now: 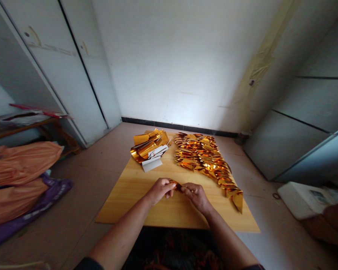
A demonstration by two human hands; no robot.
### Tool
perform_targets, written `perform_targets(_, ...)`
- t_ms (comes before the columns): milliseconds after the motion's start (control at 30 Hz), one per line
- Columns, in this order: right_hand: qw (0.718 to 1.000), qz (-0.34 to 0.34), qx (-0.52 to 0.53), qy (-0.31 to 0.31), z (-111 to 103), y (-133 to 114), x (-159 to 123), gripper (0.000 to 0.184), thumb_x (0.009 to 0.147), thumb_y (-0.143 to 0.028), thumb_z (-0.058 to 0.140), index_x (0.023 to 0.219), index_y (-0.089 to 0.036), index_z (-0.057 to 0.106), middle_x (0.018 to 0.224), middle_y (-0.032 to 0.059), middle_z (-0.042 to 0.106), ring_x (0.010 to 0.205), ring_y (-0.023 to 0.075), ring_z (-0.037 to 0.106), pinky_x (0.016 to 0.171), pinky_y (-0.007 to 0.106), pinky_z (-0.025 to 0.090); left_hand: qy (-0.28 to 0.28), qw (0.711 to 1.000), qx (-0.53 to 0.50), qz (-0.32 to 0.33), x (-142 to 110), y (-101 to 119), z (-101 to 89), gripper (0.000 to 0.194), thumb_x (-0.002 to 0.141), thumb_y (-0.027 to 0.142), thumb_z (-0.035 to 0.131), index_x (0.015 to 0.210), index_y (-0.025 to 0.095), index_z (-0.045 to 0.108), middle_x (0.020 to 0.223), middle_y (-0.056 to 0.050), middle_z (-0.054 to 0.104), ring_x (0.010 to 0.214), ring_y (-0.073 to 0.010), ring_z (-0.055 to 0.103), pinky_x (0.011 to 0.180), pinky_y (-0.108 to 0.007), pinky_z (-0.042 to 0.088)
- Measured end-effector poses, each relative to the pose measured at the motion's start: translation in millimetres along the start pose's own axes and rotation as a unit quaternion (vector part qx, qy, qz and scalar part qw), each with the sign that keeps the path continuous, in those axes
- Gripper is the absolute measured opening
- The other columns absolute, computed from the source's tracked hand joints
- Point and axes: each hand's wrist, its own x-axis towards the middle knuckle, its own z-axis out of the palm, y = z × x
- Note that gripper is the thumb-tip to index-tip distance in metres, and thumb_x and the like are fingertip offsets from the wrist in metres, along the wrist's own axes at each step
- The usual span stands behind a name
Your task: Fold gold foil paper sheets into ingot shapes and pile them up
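Observation:
My left hand and my right hand meet over the near middle of a wooden board. Both pinch one small piece of gold foil paper between fingers and thumbs. Beyond them, a loose stack of gold foil sheets with white backs lies at the board's far left. A large spread of folded gold foil pieces covers the far right and trails down the right edge toward me.
The board rests low over a tiled floor. Orange and purple bags lie at the left beside a wooden bench. A white box sits on the floor at the right. White cabinet doors and a wall stand behind.

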Motion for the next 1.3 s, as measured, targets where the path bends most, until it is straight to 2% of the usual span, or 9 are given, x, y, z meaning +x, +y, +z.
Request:
perform_targets(67, 0.997, -0.041, -0.062, 0.013, -1.3, -1.2, 0.9, 0.028, 0.083, -0.044, 0.056, 0.075, -0.022, 0.071, 0.069, 0.0031, 0.062, 0.068, 0.0162, 0.055, 0.066, 0.026, 0.042, 0.025, 0.999, -0.019, -0.014, 2.0, -2.1, 2.0, 0.031, 0.072, 0.042, 0.063, 0.06, 0.013, 0.06, 0.049, -0.001, 0.058, 0.041, -0.0076, 0.044, 0.044, -0.021, 0.03)
perform_targets(200, 0.99, -0.066, -0.119, 0.036, 1.8, -5.9, 3.0, 0.022, 0.084, -0.038, 0.056, 0.078, -0.024, 0.071, 0.073, 0.0038, 0.061, 0.069, 0.0163, 0.056, 0.064, 0.026, 0.042, 0.077, 0.979, -0.189, -0.016, 2.4, -7.7, 15.2, 0.026, 0.066, 0.032, 0.067, 0.081, 0.012, 0.063, 0.061, -0.001, 0.061, 0.049, -0.0082, 0.05, 0.046, -0.02, 0.032)
perform_targets(333, 0.985, -0.079, -0.149, 0.045, 8.4, -6.7, 3.4, 0.022, 0.085, -0.036, 0.054, 0.078, -0.025, 0.071, 0.073, 0.0047, 0.06, 0.07, 0.0164, 0.055, 0.066, 0.027, 0.042, 0.121, 0.947, -0.297, 0.012, -0.5, -7.9, 28.1, 0.025, 0.061, 0.026, 0.072, 0.08, 0.013, 0.062, 0.069, -0.001, 0.06, 0.057, -0.0076, 0.053, 0.053, -0.02, 0.037)
perform_targets(533, 0.982, -0.094, -0.162, 0.04, 11.8, -2.9, 3.1, 0.021, 0.087, -0.031, 0.052, 0.082, -0.025, 0.072, 0.076, 0.005, 0.06, 0.072, 0.0167, 0.056, 0.067, 0.027, 0.043, 0.151, 0.945, -0.29, -0.006, -1.3, -4.8, 32.8, 0.038, 0.057, 0.033, 0.079, 0.085, 0.014, 0.062, 0.063, 0.004, 0.053, 0.054, -0.0048, 0.048, 0.051, -0.018, 0.033)
perform_targets(733, 0.987, -0.078, -0.136, 0.033, 8.8, -2.5, 5.7, 0.018, 0.085, -0.028, 0.055, 0.08, -0.024, 0.072, 0.073, 0.0032, 0.063, 0.071, 0.0161, 0.057, 0.068, 0.026, 0.043, 0.143, 0.942, -0.302, -0.01, -0.4, -5.3, 31.1, 0.045, 0.053, 0.033, 0.083, 0.088, 0.012, 0.064, 0.063, 0.004, 0.053, 0.054, -0.0046, 0.046, 0.051, -0.019, 0.032)
perform_targets(900, 0.998, -0.008, -0.062, -0.001, 5.0, -2.7, 8.0, 0.02, 0.082, -0.036, 0.058, 0.079, -0.021, 0.071, 0.076, 0.0025, 0.066, 0.075, 0.0158, 0.059, 0.07, 0.026, 0.043, 0.134, 0.951, -0.279, -0.009, -0.2, -9.4, 29.2, 0.052, 0.055, 0.035, 0.082, 0.098, 0.011, 0.066, 0.068, 0.0, 0.057, 0.056, -0.0066, 0.047, 0.054, -0.022, 0.032)
perform_targets(1067, 0.997, 0.069, 0.006, -0.039, 2.4, 1.0, 9.4, 0.026, 0.079, -0.04, 0.057, 0.077, -0.016, 0.068, 0.07, 0.001, 0.064, 0.064, 0.0125, 0.054, 0.061, 0.023, 0.041, 0.106, 0.956, -0.275, -0.007, -2.1, -13.0, 27.4, 0.052, 0.057, 0.03, 0.08, 0.103, 0.01, 0.066, 0.07, -0.001, 0.057, 0.058, -0.0073, 0.047, 0.056, -0.023, 0.031)
perform_targets(1167, 0.996, 0.074, -0.031, -0.039, 2.6, 1.5, 9.5, 0.023, 0.079, -0.036, 0.056, 0.076, -0.016, 0.067, 0.068, 0.0002, 0.062, 0.062, 0.0115, 0.052, 0.058, 0.022, 0.039, 0.095, 0.959, -0.267, -0.014, -3.7, -13.7, 27.0, 0.053, 0.057, 0.025, 0.076, 0.107, 0.01, 0.064, 0.068, 0.0, 0.056, 0.058, -0.0075, 0.046, 0.056, -0.023, 0.031)
perform_targets(1300, 0.99, 0.035, -0.133, -0.017, 6.1, 0.9, 8.9, 0.022, 0.082, -0.031, 0.052, 0.071, -0.017, 0.064, 0.071, 0.0009, 0.061, 0.067, 0.0123, 0.053, 0.063, 0.022, 0.039, 0.099, 0.963, -0.248, -0.018, -4.4, -14.4, 28.5, 0.053, 0.058, 0.019, 0.069, 0.11, 0.009, 0.063, 0.068, 0.0, 0.056, 0.058, -0.0079, 0.045, 0.057, -0.024, 0.03)
